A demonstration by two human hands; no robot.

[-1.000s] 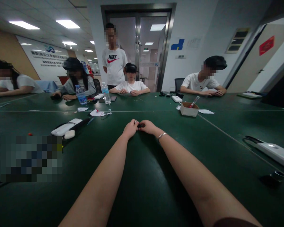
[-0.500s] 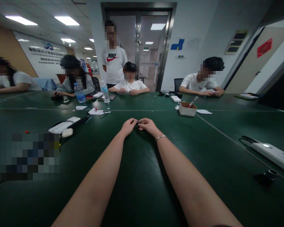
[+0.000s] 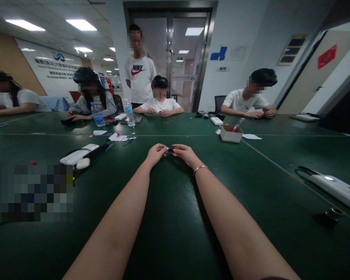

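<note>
Above the middle of the green table (image 3: 172,217), my left hand (image 3: 156,154) and my right hand (image 3: 187,154) meet over a small black stick-like object (image 3: 170,149). Its left end looks silvery, and there the fingertips of my left hand are closed. My right thumb and fingers pinch the dark right end. The object is too small to tell its exact kind, and fingers hide part of it. A silver bracelet (image 3: 200,169) circles my right wrist.
White power strips (image 3: 79,154) (image 3: 335,189) lie at left and right, a small black cylinder (image 3: 335,214) near the right one. Further off are an open box (image 3: 231,135), paper scraps (image 3: 118,137) and water bottles (image 3: 129,113). Several people sit or stand beyond.
My hands have drawn slightly apart, the left one a little to the left. More of the black object, with its silvery end, now shows between them.
</note>
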